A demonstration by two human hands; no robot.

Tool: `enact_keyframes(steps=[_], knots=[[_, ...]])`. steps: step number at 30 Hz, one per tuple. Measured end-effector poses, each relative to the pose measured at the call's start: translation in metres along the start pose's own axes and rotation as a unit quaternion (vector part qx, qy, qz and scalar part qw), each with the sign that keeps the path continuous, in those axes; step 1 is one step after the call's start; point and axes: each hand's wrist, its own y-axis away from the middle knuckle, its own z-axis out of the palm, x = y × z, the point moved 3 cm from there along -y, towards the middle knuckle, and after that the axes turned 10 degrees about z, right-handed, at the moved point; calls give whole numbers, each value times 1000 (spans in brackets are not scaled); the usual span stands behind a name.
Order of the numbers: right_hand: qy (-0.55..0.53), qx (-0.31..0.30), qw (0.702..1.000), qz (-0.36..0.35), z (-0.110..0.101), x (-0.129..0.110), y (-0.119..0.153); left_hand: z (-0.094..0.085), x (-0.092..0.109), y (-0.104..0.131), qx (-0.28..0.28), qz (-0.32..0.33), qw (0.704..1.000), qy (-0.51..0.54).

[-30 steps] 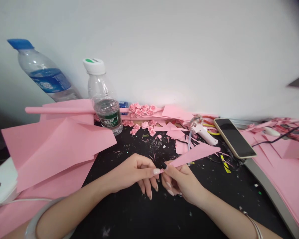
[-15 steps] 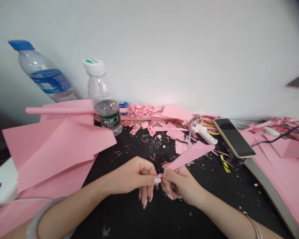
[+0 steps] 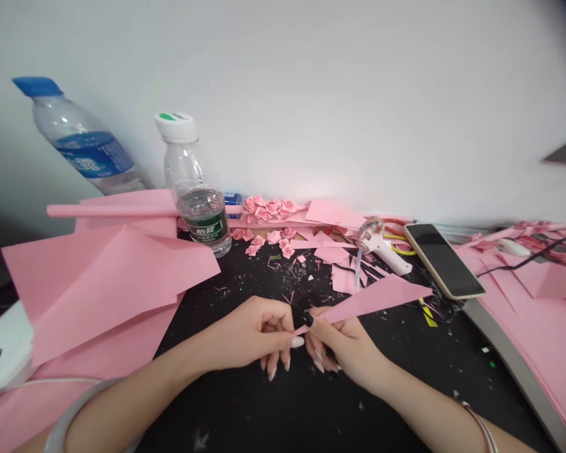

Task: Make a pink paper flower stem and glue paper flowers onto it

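A narrow pink paper piece (image 3: pixel 375 298) tapers to a thin tip at its left end. My left hand (image 3: pixel 259 333) pinches that tip between thumb and index finger. Close beside it, my right hand (image 3: pixel 342 343) grips the paper a little further along, its thumb on top. The wide end sticks out up and to the right, over the black table (image 3: pixel 264 418). Behind the hands lie small folded pink paper roses (image 3: pixel 268 209) and paper scraps.
Large pink sheets (image 3: pixel 108 283) cover the left side. Two bottles, one with a green label (image 3: pixel 198 201) and one blue-capped (image 3: pixel 89 145), stand behind. A glue gun (image 3: pixel 384 248), a phone (image 3: pixel 446 261), cables and more pink sheets (image 3: pixel 523 321) are on the right.
The paper's wide end has swung to the right and slightly down, and now reaches over the cables. Both hands keep nearly the same place, with slight finger movement.
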Motion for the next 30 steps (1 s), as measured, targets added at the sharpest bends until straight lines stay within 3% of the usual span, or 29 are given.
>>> enact_keyframes(steps=[9, 15, 30], knots=[[59, -26, 998, -4, -2, -1, 4, 4, 6, 6, 4, -23, 995, -96], [31, -20, 999, -13, -6, -4, 2, 3, 7, 4, 4, 12, 996, -93], [-70, -39, 996, -26, -14, -1, 0, 4, -2, 0, -34, -1, 991, 133]])
